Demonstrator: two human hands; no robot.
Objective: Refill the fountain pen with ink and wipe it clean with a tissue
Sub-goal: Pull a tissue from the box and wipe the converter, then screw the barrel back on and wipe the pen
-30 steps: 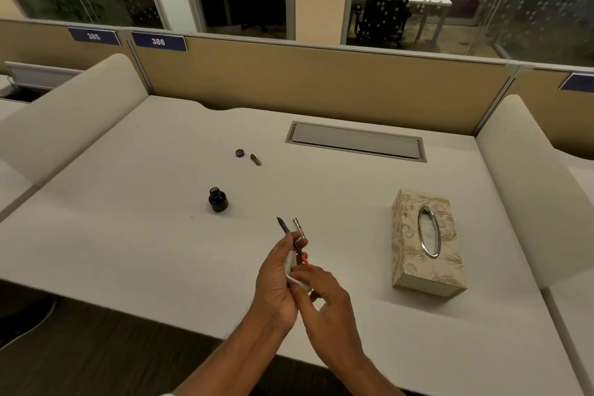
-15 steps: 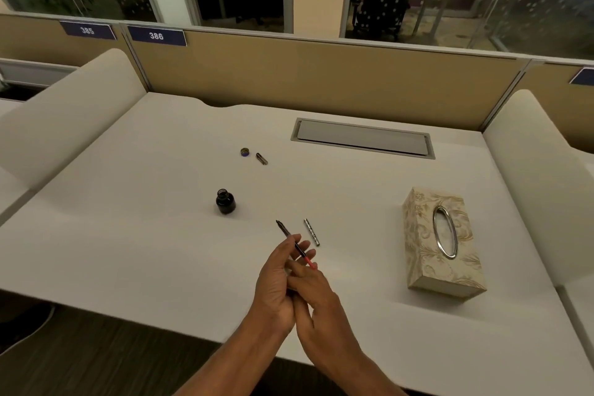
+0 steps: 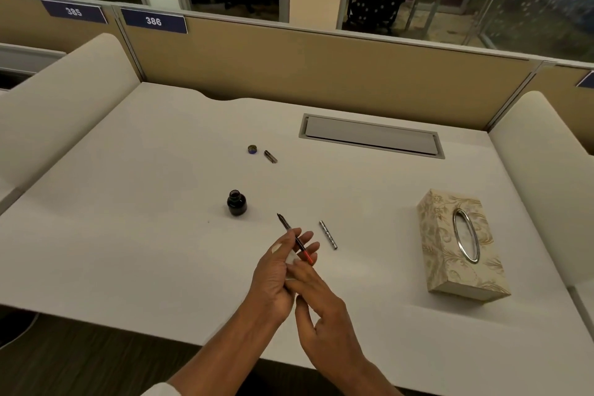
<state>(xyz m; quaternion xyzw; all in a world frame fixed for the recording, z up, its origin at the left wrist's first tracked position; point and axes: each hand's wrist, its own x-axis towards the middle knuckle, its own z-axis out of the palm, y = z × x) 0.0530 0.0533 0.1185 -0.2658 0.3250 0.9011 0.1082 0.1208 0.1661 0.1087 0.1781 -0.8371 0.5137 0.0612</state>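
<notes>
A: Whereabouts of the fountain pen (image 3: 294, 239)?

B: Up off the desk (image 3: 128, 219), low in the middle of the view, held in the left hand (image 3: 273, 276). Nib aimed toward eleven o'clock, red end down at five o'clock. Only nib section and filler in the hold.

A: Grip on the left?

B: Clamped on the pen: thumb pressing the shaft against fairly straight fingers. Scrap of white tissue (image 3: 292, 259) tucked into the same hold, under the red end.

A: And the right hand (image 3: 324, 315)?

B: At five o'clock of the left, touching it. Forefinger reaching up to the tissue and the red end, remaining fingers loosely spread. Pinching or merely touching: impossible to tell.

A: Ink?

B: Ink bottle (image 3: 237, 202) at eleven o'clock of the hands, upright on the desk, mouth uncovered, near the nib but apart from it. Bottle cap (image 3: 252, 149) farther off, between eleven and twelve, with the pen cap (image 3: 270, 156) lying just beside it at its four o'clock.

A: Rest of the pen?

B: Silver pen barrel (image 3: 328, 235) flat on the desk at two o'clock of the hands, near the left fingertips, not touching.

A: Tissues?

B: Patterned tissue box (image 3: 440, 251) at three o'clock, well apart from the hands, metal-rimmed oval slot on top.

A: Farther back?

B: Grey cable hatch (image 3: 371, 135) at one o'clock, then the tan partition (image 3: 321, 74), number plates (image 3: 153, 21) 385 and 386 toward eleven.
</notes>
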